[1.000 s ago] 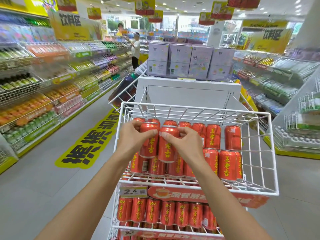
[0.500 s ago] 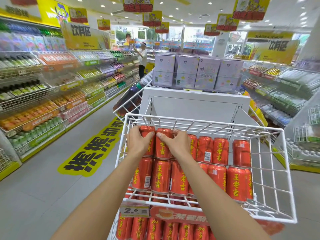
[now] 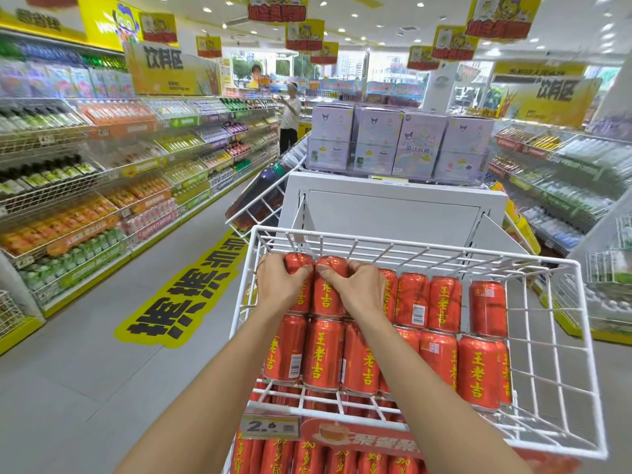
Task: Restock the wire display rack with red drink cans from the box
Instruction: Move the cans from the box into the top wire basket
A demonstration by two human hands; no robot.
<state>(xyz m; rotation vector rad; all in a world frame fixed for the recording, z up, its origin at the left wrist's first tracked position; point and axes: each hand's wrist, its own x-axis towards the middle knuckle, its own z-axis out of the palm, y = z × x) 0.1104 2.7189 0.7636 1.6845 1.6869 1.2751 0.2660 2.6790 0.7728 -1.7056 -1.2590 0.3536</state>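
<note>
At the back left corner of the white wire rack (image 3: 578, 336), the left grip (image 3: 278, 285) curls its fingers over the top of a red can (image 3: 300, 263). Just beside it, the right grip (image 3: 360, 290) clasps a second red can (image 3: 328, 295). Both cans stand in the back row, touching; further red cans (image 3: 444, 304) fill the row rightward.

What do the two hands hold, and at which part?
Each grips one red metal drink can by its upper end: the left hand the corner can, the right hand the neighbouring can.
</note>
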